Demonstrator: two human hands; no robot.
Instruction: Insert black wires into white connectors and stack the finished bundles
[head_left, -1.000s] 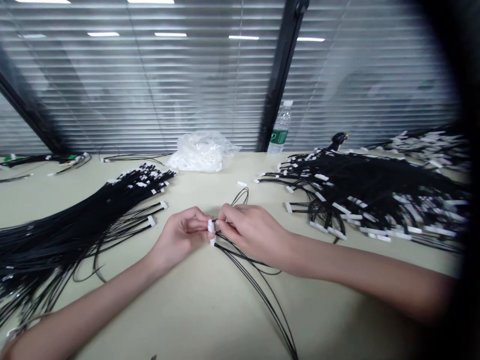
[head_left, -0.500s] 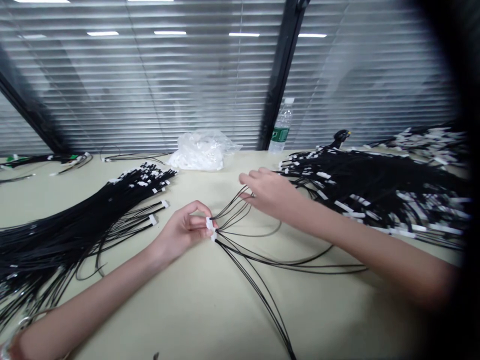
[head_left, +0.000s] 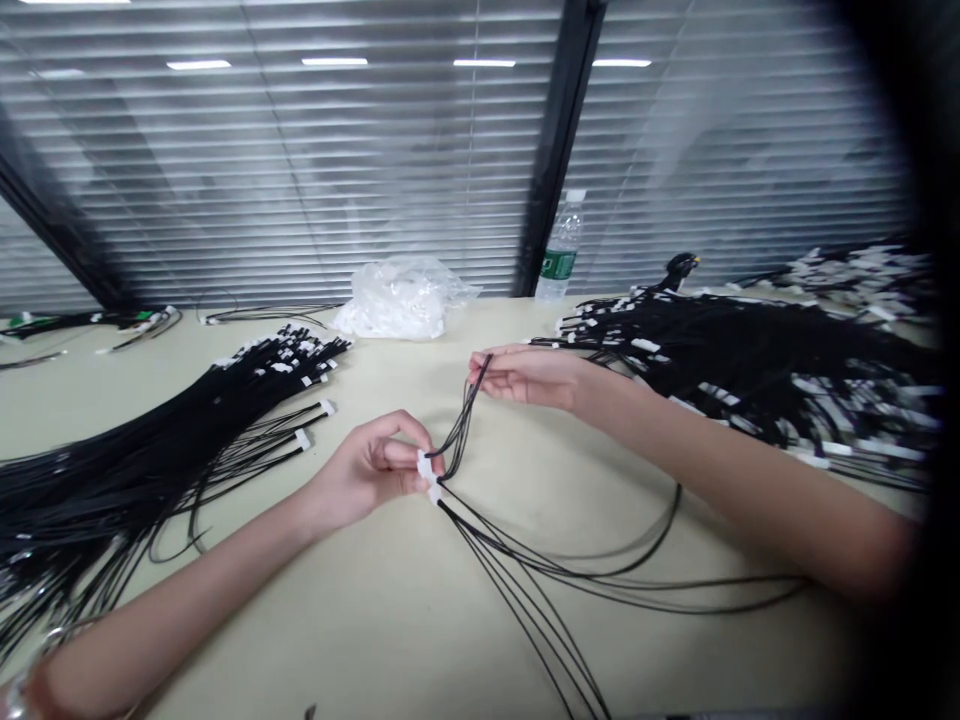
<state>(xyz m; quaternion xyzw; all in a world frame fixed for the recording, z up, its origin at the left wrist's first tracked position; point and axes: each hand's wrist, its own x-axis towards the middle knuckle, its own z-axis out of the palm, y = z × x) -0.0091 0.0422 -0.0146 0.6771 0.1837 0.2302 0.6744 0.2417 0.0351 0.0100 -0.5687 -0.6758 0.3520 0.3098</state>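
Observation:
My left hand (head_left: 371,468) is closed in a pinch on small white connectors (head_left: 427,472) at the end of thin black wires (head_left: 517,575). A loop of those wires rises from the connectors to my right hand (head_left: 525,375), whose fingers are closed round its top at about the table's middle. The rest of the wires trail across the beige table (head_left: 420,620) toward the near edge and to the right under my right forearm.
A big bundle of black wires with white connectors (head_left: 165,430) lies to the left, and a larger heap (head_left: 750,370) to the right. At the back stand a clear plastic bag (head_left: 405,300) and a water bottle (head_left: 561,250) before window blinds.
My right hand left the connectors, swept out to the right along the wires, then came back holding the loop up. My left hand stayed pinched on the connectors.

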